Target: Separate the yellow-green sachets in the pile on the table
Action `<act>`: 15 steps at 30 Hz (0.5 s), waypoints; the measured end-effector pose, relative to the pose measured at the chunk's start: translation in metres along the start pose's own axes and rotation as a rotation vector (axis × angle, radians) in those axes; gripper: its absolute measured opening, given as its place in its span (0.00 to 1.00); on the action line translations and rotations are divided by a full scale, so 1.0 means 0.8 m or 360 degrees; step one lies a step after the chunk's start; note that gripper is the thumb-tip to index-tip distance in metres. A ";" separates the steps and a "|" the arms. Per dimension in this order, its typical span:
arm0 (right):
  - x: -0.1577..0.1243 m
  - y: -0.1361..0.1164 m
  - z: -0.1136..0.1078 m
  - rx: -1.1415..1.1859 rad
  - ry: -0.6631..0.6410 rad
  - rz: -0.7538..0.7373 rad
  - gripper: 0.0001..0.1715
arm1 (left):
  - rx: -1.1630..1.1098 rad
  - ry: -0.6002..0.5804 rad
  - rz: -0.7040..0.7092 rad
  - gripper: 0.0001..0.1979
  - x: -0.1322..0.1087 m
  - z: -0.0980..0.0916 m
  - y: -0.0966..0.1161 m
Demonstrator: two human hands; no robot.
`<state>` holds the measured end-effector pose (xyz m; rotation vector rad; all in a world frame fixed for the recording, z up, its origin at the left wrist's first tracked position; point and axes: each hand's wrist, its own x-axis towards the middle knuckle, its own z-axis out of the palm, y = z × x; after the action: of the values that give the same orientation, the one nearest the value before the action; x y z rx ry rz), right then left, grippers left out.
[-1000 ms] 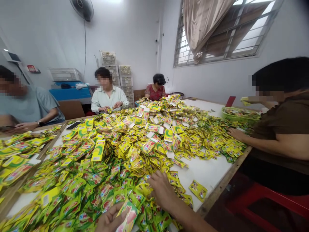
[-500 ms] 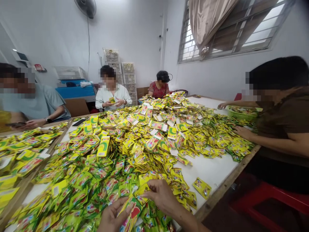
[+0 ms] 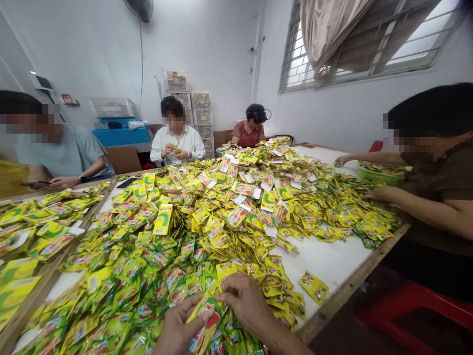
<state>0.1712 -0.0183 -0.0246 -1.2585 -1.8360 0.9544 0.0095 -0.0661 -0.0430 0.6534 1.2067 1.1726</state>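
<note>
My left hand (image 3: 181,323) is closed around a small flat yellow-green carton (image 3: 210,323) with red fruit printed on it, thumb across its front. At the carton's upper end my right hand (image 3: 247,300) bends in with its fingers pinched together. What lies between those fingers is hidden behind the hand. Beneath and around both hands spreads a heap of shiny green and yellow sachets (image 3: 148,281). Further up the heap, small yellow cartons (image 3: 163,220) lie among the sachets, several with white flaps open.
One yellow sachet (image 3: 313,287) lies apart on the white tabletop (image 3: 342,261), near its wooden edge (image 3: 351,286). Co-workers sit around the table; one on the right reaches beside a green basket (image 3: 380,173). A red stool (image 3: 414,305) stands at lower right. A dark phone (image 3: 126,183) rests far left.
My right hand has drawn in closer to the carton's upper end; the yellow piece seen at its fingertips is now hidden. The whole view has shifted slightly.
</note>
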 end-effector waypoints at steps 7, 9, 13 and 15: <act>-0.005 -0.001 -0.002 0.0022 0.0050 -0.0036 0.07 | 0.0043 0.0112 0.0025 0.23 0.005 -0.005 -0.008; -0.005 0.003 -0.006 0.0147 -0.0133 0.0016 0.07 | 0.0013 0.0104 -0.0015 0.24 0.005 -0.008 -0.009; -0.006 0.009 -0.015 0.0330 -0.0363 0.0172 0.15 | -0.0053 0.0119 -0.0095 0.24 0.003 -0.010 -0.005; -0.006 0.009 -0.019 0.0337 -0.0308 0.0226 0.17 | -0.0050 0.0130 -0.0092 0.24 0.001 -0.009 -0.002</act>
<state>0.1885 -0.0180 -0.0243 -1.2124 -1.7511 1.3524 0.0036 -0.0674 -0.0470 0.5482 1.2655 1.1768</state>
